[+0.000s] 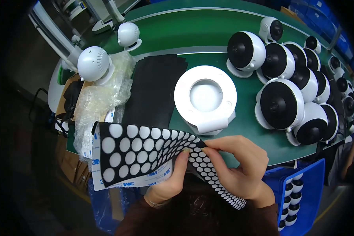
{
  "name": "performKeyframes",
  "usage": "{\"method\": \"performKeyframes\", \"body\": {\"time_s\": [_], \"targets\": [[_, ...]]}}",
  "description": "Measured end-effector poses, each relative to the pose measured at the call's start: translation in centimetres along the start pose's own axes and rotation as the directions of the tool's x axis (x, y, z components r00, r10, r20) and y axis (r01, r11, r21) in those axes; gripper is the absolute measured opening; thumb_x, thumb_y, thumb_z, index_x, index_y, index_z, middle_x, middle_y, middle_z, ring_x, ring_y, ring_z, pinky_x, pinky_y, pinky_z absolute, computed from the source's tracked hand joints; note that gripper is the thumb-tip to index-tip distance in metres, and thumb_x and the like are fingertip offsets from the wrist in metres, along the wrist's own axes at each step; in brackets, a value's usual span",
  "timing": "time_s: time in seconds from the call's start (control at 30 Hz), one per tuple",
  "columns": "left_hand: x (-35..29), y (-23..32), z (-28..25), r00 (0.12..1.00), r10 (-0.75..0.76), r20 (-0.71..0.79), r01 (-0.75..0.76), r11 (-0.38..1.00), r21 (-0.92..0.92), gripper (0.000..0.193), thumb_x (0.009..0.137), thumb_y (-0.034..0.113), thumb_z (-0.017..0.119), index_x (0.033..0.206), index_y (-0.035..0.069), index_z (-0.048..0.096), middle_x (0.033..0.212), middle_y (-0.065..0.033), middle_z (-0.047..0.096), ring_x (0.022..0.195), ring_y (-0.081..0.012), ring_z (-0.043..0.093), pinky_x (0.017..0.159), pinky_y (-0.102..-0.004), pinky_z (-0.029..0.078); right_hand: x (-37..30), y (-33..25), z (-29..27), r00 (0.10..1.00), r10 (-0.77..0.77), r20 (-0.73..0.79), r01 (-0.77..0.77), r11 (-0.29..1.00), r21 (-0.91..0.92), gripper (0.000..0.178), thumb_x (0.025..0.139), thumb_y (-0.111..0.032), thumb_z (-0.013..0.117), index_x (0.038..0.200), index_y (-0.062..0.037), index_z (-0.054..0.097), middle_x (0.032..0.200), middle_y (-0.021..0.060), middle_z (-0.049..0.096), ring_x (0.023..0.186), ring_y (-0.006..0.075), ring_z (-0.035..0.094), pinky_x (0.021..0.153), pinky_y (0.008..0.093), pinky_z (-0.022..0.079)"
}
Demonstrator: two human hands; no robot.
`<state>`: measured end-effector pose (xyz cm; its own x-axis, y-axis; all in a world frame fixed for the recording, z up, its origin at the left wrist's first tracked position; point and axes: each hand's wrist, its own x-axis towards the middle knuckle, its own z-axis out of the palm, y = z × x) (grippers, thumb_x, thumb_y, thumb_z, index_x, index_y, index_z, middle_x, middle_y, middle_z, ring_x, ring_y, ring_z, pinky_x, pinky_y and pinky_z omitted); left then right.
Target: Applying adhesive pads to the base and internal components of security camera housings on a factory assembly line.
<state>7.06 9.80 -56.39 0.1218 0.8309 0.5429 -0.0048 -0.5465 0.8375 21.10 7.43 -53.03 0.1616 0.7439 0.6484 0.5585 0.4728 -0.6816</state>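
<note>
Pinching the dotted sheet (145, 143) this side of the white round piece (185, 94), left hand (171, 183) and right hand (244, 169) fingers closed on it (loads of dots (124, 144) left, can't tell what's done).

Blue lettering (128, 184) is repeated across the white backing sheet (145, 182), wherever it's left uncovered by the black dotted sheet (129, 137): basically one short bold mark, over and over, along the bottom and left edges. More blue print can be spotted on a white strip (110, 115) by the bubble wrap (84, 118), pretty tiny though. A small pale label (319, 4) is seen on a blue bin (314, 16), too small to be read.
</note>
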Motion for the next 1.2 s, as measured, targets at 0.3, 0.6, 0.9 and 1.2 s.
{"method": "performKeyframes", "body": {"time_s": [0.3, 0.6, 0.9, 1.2], "targets": [[-0.7, 1.0, -1.6, 0.994, -0.060, 0.094, -0.021, 0.728, 0.685, 0.031, 0.069, -0.011, 0.057, 0.099, -0.005, 0.050, 0.092, -0.0113, 0.056, 0.082, -0.0168, 0.053, 0.075, -0.0243, 0.040, 0.6, -0.7, 0.2, 0.999, 0.029, 0.030, -0.026, 0.994, -0.104, 0.019, 0.058, 0.005, 0.067, 0.075, -0.0010, 0.059, 0.070, 0.0097, 0.060, 0.060, 0.0209, 0.057, 0.052, 0.0248, 0.043], [1.8, -0.6, 0.1, 0.985, -0.006, -0.173, 0.017, 0.998, 0.064, 0.023, 0.071, -0.003, 0.061, 0.093, -0.005, 0.054, 0.089, -0.0087, 0.058, 0.079, -0.0147, 0.055, 0.069, -0.0210, 0.041, 2.2, -0.7, -3.3, 0.992, 0.041, 0.123, -0.045, 0.999, 0.028, 0.020, 0.064, 0.000, 0.063, 0.083, -0.0014, 0.060, 0.079, 0.0091, 0.061, 0.068, 0.0213, 0.059, 0.060, 0.0277, 0.046], [3.3, 0.7, -3.2, 0.956, -0.091, -0.279, 0.049, 0.987, -0.154, 0.020, 0.070, -0.005, 0.060, 0.089, -0.005, 0.054, 0.086, -0.0073, 0.057, 0.077, -0.0129, 0.053, 0.068, -0.0235, 0.041, -4.0, -3.6, -5.3, 0.274, -0.738, 0.617, -0.331, 0.530, 0.781, 0.034, 0.081, -0.025, 0.046, 0.095, 0.0038, 0.058, 0.091, 0.0141, 0.060, 0.090, 0.0280, 0.056, 0.082, 0.0315, 0.041], [1.8, 2.1, -2.9, 0.985, -0.002, -0.170, -0.025, 0.988, -0.154, 0.021, 0.071, -0.007, 0.058, 0.092, -0.005, 0.055, 0.088, -0.0074, 0.058, 0.078, -0.0132, 0.055, 0.069, -0.0219, 0.043, -10.1, -1.0, -12.3, 0.904, 0.424, 0.050, -0.354, 0.810, -0.468, 0.015, 0.065, 0.000, 0.060, 0.079, -0.0009, 0.063, 0.070, 0.0096, 0.061, 0.059, 0.0166, 0.058, 0.053, 0.0245, 0.045]]}}
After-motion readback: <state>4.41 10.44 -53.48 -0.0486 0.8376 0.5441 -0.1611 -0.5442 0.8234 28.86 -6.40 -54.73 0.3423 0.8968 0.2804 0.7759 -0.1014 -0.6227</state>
